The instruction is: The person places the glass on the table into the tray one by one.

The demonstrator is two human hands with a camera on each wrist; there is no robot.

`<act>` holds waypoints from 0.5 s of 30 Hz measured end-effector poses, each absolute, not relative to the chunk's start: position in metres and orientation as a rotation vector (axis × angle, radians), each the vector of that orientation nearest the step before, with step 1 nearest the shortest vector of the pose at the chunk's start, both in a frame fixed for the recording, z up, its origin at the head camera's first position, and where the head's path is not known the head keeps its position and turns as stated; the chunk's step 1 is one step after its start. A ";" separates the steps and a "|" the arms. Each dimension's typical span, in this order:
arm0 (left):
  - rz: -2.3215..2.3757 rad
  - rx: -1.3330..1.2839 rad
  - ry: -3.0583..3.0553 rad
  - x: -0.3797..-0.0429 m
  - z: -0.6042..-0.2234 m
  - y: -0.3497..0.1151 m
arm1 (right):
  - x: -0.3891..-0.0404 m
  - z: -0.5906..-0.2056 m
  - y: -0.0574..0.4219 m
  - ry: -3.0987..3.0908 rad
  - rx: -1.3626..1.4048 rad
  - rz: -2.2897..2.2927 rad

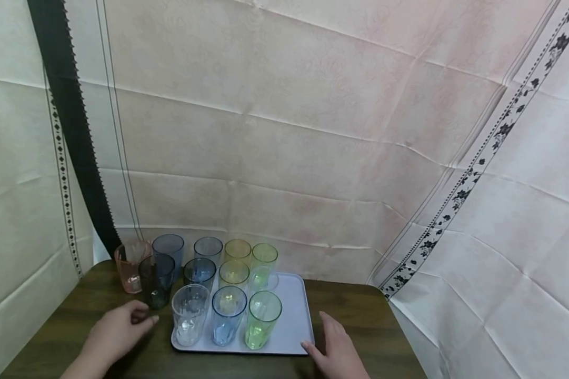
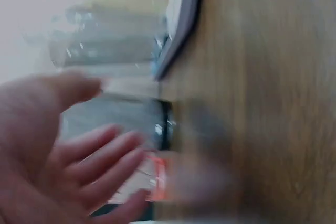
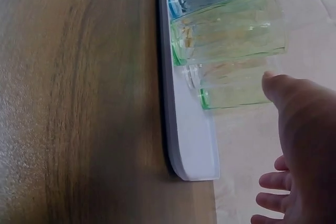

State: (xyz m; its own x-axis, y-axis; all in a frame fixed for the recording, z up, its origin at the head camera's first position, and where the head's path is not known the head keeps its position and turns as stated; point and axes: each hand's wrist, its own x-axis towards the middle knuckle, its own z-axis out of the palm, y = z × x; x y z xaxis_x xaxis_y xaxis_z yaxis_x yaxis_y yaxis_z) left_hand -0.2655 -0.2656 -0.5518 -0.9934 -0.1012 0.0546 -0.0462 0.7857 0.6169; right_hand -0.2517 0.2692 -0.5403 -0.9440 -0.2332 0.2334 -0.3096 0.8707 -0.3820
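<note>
A white tray (image 1: 291,316) carries several drinking glasses. Along its front stand a clear glass (image 1: 188,316), a blue glass (image 1: 228,316) and a green glass (image 1: 263,322). My left hand (image 1: 117,332) is off the tray's left side, just in front of a dark grey glass (image 1: 156,281), holding nothing. Its thumb and fingers are spread apart in the blurred left wrist view. At the tray's front right corner is my right hand (image 1: 335,348), thumb apart from the fingers. The right wrist view shows it empty, beside the green glass (image 3: 231,27); whether it touches the tray, I cannot tell.
Left of the tray, a pink glass (image 1: 129,268) and a grey-blue glass (image 1: 168,247) stand near the dark one on the wooden table (image 1: 360,316). Farther back on the tray are yellow, green and dark blue glasses. A pale patterned cloth (image 1: 284,131) hangs behind the table.
</note>
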 end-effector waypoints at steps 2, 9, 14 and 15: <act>-1.065 0.257 -2.757 -0.272 -0.551 -0.271 | -0.250 -0.540 0.270 -2.866 0.412 0.648; -1.229 0.391 -2.402 -0.295 -0.552 -0.254 | -0.242 -0.541 0.270 -2.854 0.418 0.652; -1.238 0.413 -2.282 -0.305 -0.552 -0.241 | -0.238 -0.543 0.271 -2.852 0.404 0.644; -1.239 0.420 -2.269 -0.307 -0.552 -0.239 | -0.237 -0.544 0.272 -2.849 0.401 0.642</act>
State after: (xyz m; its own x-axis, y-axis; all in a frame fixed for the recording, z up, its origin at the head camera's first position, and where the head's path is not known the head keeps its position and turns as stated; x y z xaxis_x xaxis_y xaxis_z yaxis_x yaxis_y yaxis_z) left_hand -0.3069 -0.2395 -0.5522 -0.8187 -0.4953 0.2905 -0.0232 0.5341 0.8451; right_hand -0.2374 0.2720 -0.5436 -0.9447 -0.2188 0.2444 -0.3024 0.8693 -0.3909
